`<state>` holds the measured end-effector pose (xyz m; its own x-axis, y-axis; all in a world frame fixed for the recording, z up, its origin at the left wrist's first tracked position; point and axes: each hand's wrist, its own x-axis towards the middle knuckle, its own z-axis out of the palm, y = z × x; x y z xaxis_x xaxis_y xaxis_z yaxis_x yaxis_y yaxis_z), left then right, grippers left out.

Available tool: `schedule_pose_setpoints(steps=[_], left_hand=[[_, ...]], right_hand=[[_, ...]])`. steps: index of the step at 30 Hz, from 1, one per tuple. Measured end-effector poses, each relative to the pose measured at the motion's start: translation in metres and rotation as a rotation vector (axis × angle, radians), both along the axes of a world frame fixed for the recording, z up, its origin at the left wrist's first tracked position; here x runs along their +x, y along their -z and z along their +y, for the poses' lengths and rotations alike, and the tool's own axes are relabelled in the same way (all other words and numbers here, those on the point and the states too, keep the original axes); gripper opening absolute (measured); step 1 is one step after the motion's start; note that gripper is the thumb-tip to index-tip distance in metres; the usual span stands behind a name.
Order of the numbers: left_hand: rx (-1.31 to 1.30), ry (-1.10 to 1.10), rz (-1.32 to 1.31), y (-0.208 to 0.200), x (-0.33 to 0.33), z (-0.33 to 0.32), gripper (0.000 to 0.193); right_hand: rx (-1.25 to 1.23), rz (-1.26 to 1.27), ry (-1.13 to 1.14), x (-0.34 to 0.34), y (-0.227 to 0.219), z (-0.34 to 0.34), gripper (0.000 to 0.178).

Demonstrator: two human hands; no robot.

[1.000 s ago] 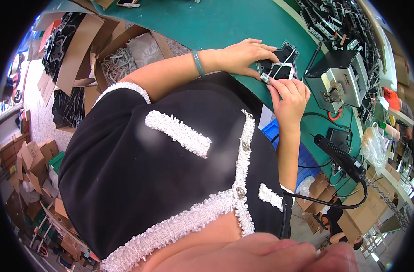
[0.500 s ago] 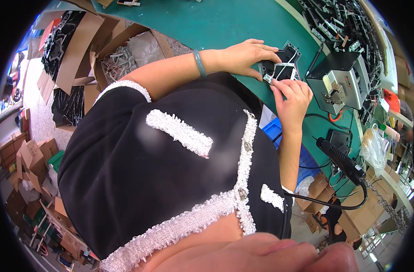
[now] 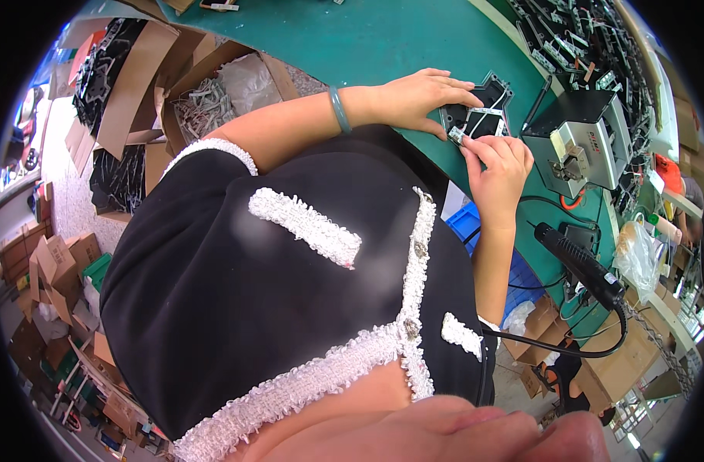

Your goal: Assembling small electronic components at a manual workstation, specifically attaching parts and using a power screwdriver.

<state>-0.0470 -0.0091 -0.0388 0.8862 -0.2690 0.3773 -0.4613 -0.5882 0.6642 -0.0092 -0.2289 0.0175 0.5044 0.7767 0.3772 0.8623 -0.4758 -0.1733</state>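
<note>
On the green table lies a black plastic frame (image 3: 495, 90) with an angular outline, fitted with white strips and thin white wire. My left hand (image 3: 421, 101) rests along its near left edge, fingers stretched out and thumb apart, steadying or touching the frame. A small white strip (image 3: 455, 135) sits at the frame's lower corner, pinched between the thumb and fingertips of my right hand (image 3: 500, 167). The fine detail of this strip is too small to make out, and my right fingers partly cover it.
Right of the frame stand a black pen-like tool (image 3: 538, 102) and a grey-black boxy machine (image 3: 579, 142). A corded black handheld tool (image 3: 575, 258) rests nearer me. Many black frames (image 3: 575, 46) pile at the far right. A blue crate (image 3: 521, 281) and cardboard boxes (image 3: 271, 73) stand beside the table.
The white wire and strip on the frame have shifted slightly to the right. Both hands stay almost in place, and my right hand keeps its pinch on the small strip.
</note>
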Motion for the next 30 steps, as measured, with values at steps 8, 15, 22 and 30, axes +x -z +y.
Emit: schedule_pose_setpoints(steps=[8, 15, 22, 30], left_hand=[[-0.007, 0.027, 0.001, 0.002, 0.003, 0.001, 0.075], [-0.01, 0.0, -0.007, 0.0, 0.001, 0.0, 0.076], [-0.001, 0.012, 0.007, 0.001, 0.003, 0.001, 0.077], [0.006, 0.013, -0.031, 0.003, 0.003, 0.001, 0.077]], right_hand=[[-0.008, 0.022, -0.032, 0.005, -0.002, 0.001, 0.013], [-0.015, 0.024, -0.041, 0.005, -0.004, 0.002, 0.013], [-0.037, -0.006, -0.024, 0.002, 0.003, 0.0, 0.012], [-0.025, -0.071, 0.019, 0.0, 0.01, -0.003, 0.014]])
